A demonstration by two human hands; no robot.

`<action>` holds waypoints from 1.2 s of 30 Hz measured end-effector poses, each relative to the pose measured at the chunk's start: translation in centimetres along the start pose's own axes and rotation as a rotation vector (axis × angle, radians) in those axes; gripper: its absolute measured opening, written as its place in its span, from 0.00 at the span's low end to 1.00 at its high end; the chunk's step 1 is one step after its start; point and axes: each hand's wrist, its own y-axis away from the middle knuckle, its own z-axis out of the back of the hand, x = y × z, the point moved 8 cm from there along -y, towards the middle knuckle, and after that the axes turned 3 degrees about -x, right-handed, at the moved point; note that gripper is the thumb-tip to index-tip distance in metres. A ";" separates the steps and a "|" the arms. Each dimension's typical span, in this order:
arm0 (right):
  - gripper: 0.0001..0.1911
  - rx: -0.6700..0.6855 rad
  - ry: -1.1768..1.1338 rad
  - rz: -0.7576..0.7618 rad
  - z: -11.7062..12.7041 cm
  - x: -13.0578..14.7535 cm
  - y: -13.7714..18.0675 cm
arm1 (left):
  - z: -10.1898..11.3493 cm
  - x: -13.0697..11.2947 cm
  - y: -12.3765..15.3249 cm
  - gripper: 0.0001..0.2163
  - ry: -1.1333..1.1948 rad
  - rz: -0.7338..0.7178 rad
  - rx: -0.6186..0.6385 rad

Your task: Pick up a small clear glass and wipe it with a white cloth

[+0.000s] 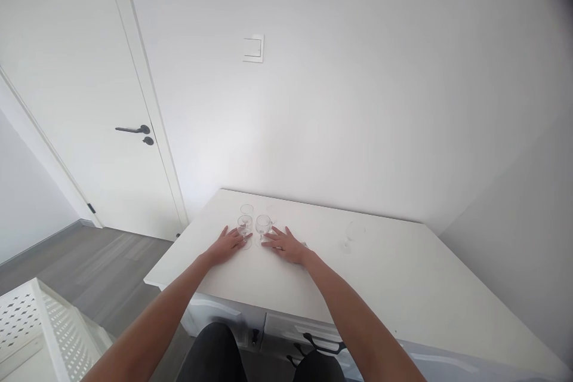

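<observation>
Three small clear stemmed glasses stand close together on the white table [403, 286]: a left glass [245, 228], a right glass [262, 227] and a rear glass [246, 211]. My left hand [228, 245] lies flat on the tabletop, fingers spread, its fingertips at the foot of the left glass. My right hand [286, 246] also rests flat with fingers apart, fingertips by the base of the right glass. Neither hand grips anything. A fourth clear glass [353, 234] stands alone farther right, faint against the white surface.
The table stands against a white wall with a light switch [253, 48]. A white door [80, 101] with a dark handle [134, 130] is at the left. A white perforated crate [40, 328] sits on the grey floor at lower left. Dark drawer handles [320, 344] show under the table edge.
</observation>
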 end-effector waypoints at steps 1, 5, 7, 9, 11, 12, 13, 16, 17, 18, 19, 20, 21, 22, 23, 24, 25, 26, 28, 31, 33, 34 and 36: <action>0.26 -0.019 0.001 0.000 0.1 -0.2 0.3 | 0.0 0.1 -0.1 0.26 -0.005 0.006 -0.004; 0.29 -0.160 0.096 -0.034 0.5 -1.3 3.0 | -0.2 0.8 -0.4 0.25 -0.026 0.036 -0.018; 0.29 -0.223 0.154 -0.096 0.5 -2.1 5.5 | -0.2 1.0 -0.5 0.26 -0.032 0.046 -0.022; 0.30 -0.285 0.189 -0.211 0.5 -3.3 8.9 | -0.2 1.1 -0.6 0.26 -0.033 0.049 -0.027; 0.29 -0.365 0.232 -0.368 0.9 -4.7 13.1 | -0.1 1.1 -0.6 0.27 -0.030 0.048 -0.032; 0.28 -0.409 0.255 -0.456 1.2 -5.6 15.3 | -0.1 1.1 -0.6 0.27 -0.028 0.048 -0.034; 0.27 -0.455 0.281 -0.546 1.6 -6.5 17.6 | 0.0 1.1 -0.6 0.27 -0.027 0.048 -0.036; 0.28 -0.568 0.341 -0.750 2.9 -9.1 22.9 | 0.1 1.2 -0.7 0.27 -0.026 0.055 -0.049; 0.30 -0.586 0.352 -0.777 3.2 -9.8 23.8 | 0.2 1.3 -0.7 0.26 -0.028 0.059 -0.056; 0.32 -0.588 0.366 -0.791 3.5 -10.5 24.2 | 0.3 1.3 -0.7 0.26 -0.032 0.063 -0.066; 0.33 -0.569 0.385 -0.801 3.6 -11.2 24.1 | 0.4 1.4 -0.6 0.26 -0.036 0.069 -0.078; 0.34 -0.537 0.406 -0.812 3.5 -11.8 23.8 | 0.5 1.4 -0.5 0.26 -0.041 0.076 -0.093; 0.35 -0.499 0.425 -0.827 3.5 -12.4 23.3 | 0.7 1.5 -0.2 0.26 -0.046 0.086 -0.110; 0.36 -0.462 0.439 -0.844 3.4 -12.9 22.8 | 0.8 1.6 0.2 0.27 -0.052 0.100 -0.129; 0.36 -0.433 0.444 -0.861 3.3 -13.3 22.2 | 0.8 1.7 0.7 0.28 -0.059 0.119 -0.147; 0.36 -0.414 0.439 -0.873 3.2 -13.6 21.7 | 0.8 1.8 1.3 0.29 -0.067 0.141 -0.161; 0.36 -0.404 0.431 -0.882 3.2 -13.8 21.3 | 0.7 1.9 2.0 0.30 -0.075 0.167 -0.171; 0.36 -0.397 0.422 -0.888 3.2 -13.8 20.9 | 0.6 2.0 2.7 0.31 -0.083 0.196 -0.179; 0.36 -0.385 0.414 -0.899 3.1 -13.6 20.5 | 0.2 2.1 4.2 0.33 -0.098 0.249 -0.188; 0.36 -0.380 0.412 -0.893 2.6 -12.4 20.0 | -0.3 1.7 5.6 0.33 -0.124 0.296 -0.195; 0.36 -0.371 0.413 -0.855 1.7 -11.0 19.4 | -0.5 1.3 6.0 0.31 -0.146 0.311 -0.199; 0.36 -0.361 0.411 -0.827 1.0 -10.0 18.9 | -0.5 1.1 6.0 0.31 -0.156 0.319 -0.202; 0.36 -0.332 0.399 -0.752 -0.5 -7.7 17.5 | -0.4 0.8 6.0 0.28 -0.173 0.336 -0.209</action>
